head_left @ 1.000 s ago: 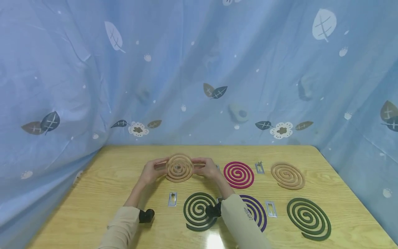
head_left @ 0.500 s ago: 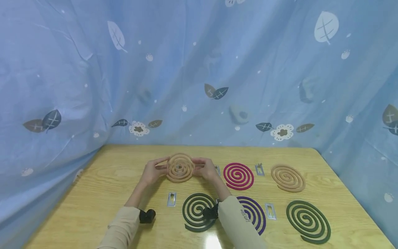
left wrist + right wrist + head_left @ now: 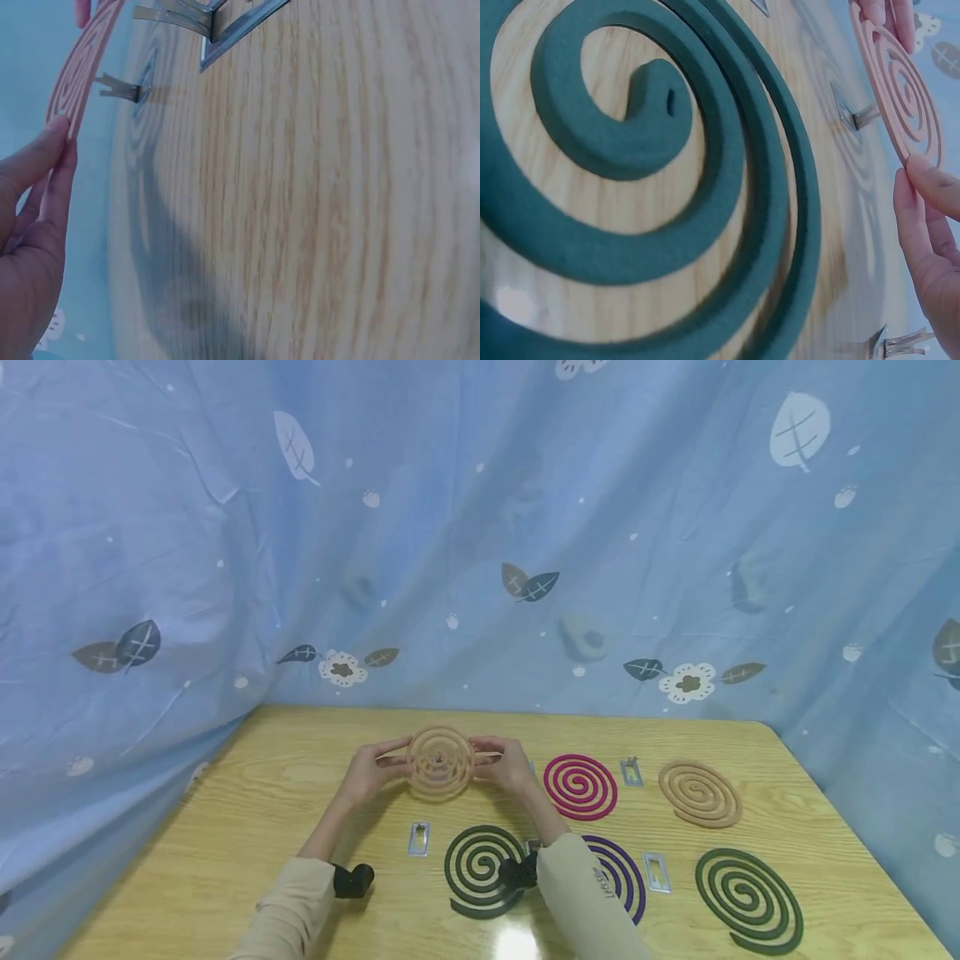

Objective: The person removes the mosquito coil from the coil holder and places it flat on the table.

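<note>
Between my two hands a tan mosquito coil (image 3: pixel 440 732) is held by its opposite edges, raised above the far part of the table. My left hand (image 3: pixel 365 772) pinches its left edge; the thumb and fingers grip the rim in the left wrist view. On the other side my right hand (image 3: pixel 510 766) pinches the right edge, also plain in the right wrist view. Below the coil a small metal coil stand (image 3: pixel 120 88) sits on the table with its split prong standing up; coil and prong look apart in the left wrist view.
A dark green coil (image 3: pixel 652 255) lies under my right wrist, beside a partly covered purple coil (image 3: pixel 634 881). Further right lie a magenta coil (image 3: pixel 577 785), another tan coil (image 3: pixel 699 792) and another green coil (image 3: pixel 750 900). Metal stands (image 3: pixel 656 872) sit among them. A blue curtain (image 3: pixel 450 527) hangs behind.
The head view has shifted slightly, so the whole scene sits a little differently. Both hands keep hold of the tan coil, in nearly the same place over the stand.
</note>
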{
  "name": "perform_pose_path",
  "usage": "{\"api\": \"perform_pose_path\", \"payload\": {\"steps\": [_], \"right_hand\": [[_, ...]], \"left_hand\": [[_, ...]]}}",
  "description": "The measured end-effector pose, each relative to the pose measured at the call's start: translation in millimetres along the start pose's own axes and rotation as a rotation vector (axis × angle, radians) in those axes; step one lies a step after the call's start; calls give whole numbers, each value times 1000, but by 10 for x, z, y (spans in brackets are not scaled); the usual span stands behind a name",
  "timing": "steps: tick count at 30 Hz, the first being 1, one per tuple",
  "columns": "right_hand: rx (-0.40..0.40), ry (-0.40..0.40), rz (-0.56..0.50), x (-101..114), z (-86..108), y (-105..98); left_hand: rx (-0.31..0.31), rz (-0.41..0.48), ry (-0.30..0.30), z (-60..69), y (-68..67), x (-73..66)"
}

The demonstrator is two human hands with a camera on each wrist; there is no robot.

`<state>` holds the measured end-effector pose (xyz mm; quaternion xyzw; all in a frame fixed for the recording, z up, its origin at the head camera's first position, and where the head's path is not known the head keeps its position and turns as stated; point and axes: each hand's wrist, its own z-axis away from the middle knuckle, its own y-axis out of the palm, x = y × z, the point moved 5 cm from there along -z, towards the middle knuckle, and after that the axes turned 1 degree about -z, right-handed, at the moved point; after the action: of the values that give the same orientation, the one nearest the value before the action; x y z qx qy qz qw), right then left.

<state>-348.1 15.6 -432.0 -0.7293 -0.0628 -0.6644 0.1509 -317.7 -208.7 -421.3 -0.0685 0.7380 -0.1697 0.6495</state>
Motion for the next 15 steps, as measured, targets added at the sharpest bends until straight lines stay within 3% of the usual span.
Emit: {"api": "perform_pose_path", "payload": {"steps": [8,15], "right_hand": [[47,6,-57,68,-2,-55],[95,46,-117,44,50,-94]], "left_hand": [[32,54,-4,-12,-5,-35],[13,-44,-7,32,2,-42]]}}
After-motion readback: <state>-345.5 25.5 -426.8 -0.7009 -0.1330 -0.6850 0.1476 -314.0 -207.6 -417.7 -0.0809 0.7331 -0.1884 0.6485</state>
